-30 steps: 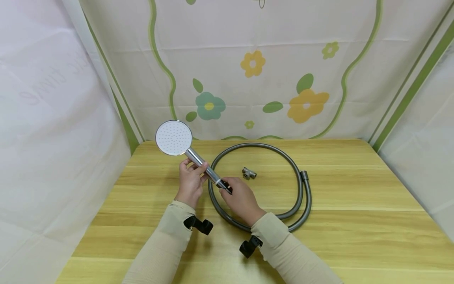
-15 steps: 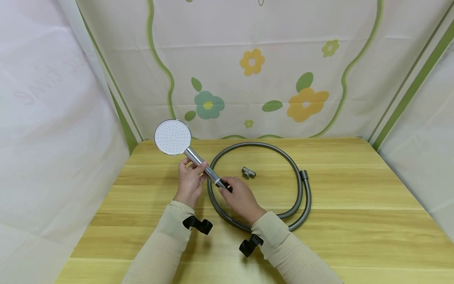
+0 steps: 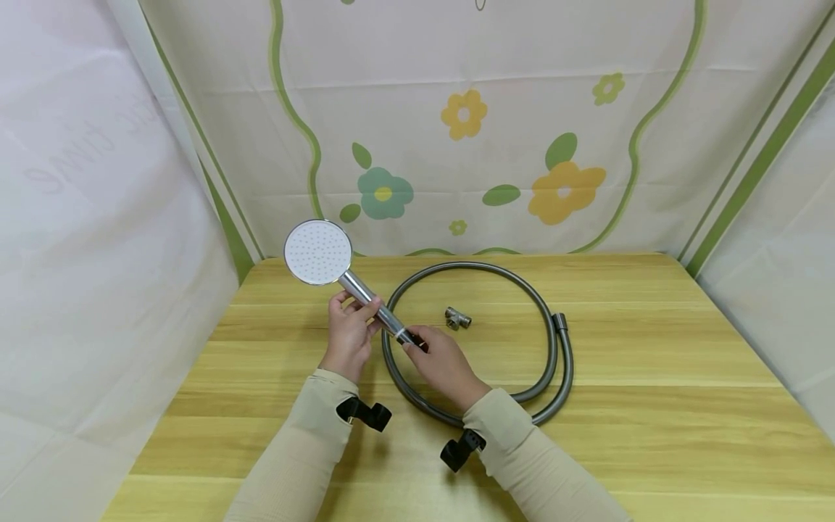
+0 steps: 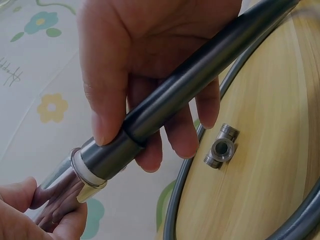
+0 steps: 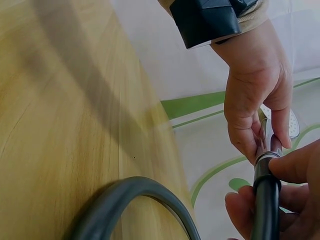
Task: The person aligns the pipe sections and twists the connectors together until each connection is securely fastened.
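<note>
A hand shower [image 3: 317, 251] with a round white spray face is held tilted above the table, its face toward the head camera. My left hand [image 3: 349, 337] grips its chrome handle [image 3: 356, 288] between thumb and fingers. At the handle's lower end, my right hand [image 3: 446, 366] pinches the dark grey end nut [image 4: 112, 152] of a shower hose [image 4: 180, 92]. The nut meets the handle, with a white ring [image 4: 89, 172] showing at the joint. How far the nut is threaded cannot be seen. Right fingers partly cover the nut in the head view.
The grey hose [image 3: 466, 265] lies in a wide loop on the wooden table [image 3: 652, 348], its other end nut [image 3: 559, 323] at the loop's right side. A small metal tee fitting [image 3: 458, 318] lies inside the loop. A flower-printed cloth [image 3: 417, 109] stands behind the table.
The head view has shifted very slightly. Both hands keep their holds on the hand shower and the hose nut, and the right fingertips have moved only a little.
</note>
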{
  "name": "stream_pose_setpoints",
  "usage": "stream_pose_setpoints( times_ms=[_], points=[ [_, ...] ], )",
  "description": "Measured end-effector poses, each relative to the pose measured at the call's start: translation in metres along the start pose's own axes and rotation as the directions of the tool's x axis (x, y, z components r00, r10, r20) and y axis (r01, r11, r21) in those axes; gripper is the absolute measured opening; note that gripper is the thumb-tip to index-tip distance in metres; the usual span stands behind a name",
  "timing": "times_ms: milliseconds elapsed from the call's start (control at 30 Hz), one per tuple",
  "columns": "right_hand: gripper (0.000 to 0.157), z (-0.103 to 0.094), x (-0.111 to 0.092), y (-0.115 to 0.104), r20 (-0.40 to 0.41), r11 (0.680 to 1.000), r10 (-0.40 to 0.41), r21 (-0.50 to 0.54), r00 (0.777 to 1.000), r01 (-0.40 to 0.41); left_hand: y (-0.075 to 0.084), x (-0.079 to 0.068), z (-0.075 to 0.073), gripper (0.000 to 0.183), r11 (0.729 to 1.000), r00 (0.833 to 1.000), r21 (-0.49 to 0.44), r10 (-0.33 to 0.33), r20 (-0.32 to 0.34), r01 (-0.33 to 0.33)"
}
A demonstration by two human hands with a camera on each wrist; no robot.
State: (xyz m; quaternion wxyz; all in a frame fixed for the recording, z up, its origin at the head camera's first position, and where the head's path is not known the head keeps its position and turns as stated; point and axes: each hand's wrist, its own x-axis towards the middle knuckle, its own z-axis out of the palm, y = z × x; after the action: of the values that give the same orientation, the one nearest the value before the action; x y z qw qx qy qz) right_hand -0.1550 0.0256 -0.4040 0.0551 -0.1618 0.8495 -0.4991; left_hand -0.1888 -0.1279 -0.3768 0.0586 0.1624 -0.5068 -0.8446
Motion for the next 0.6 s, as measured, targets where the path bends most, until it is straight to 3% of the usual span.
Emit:
stream_pose_setpoints(
  times_ms=[267, 600],
  points=[
    [0.032, -0.0024, 0.0003, -0.0017, 0.035, 0.999, 0.011, 0.039, 0.999, -0.012, 0.0000, 0.0012, -0.0001, 0.055, 1.000, 1.000, 0.009, 0.004, 0.004, -0.004],
    [0.030, -0.0023, 0.0018, 0.0004, 0.029, 1.000, 0.002, 0.012, 1.000, -0.002, -0.0005, 0.0008, -0.0005, 0.054, 1.000, 1.000, 0.002, 0.006, 0.004, -0.006]
  ],
)
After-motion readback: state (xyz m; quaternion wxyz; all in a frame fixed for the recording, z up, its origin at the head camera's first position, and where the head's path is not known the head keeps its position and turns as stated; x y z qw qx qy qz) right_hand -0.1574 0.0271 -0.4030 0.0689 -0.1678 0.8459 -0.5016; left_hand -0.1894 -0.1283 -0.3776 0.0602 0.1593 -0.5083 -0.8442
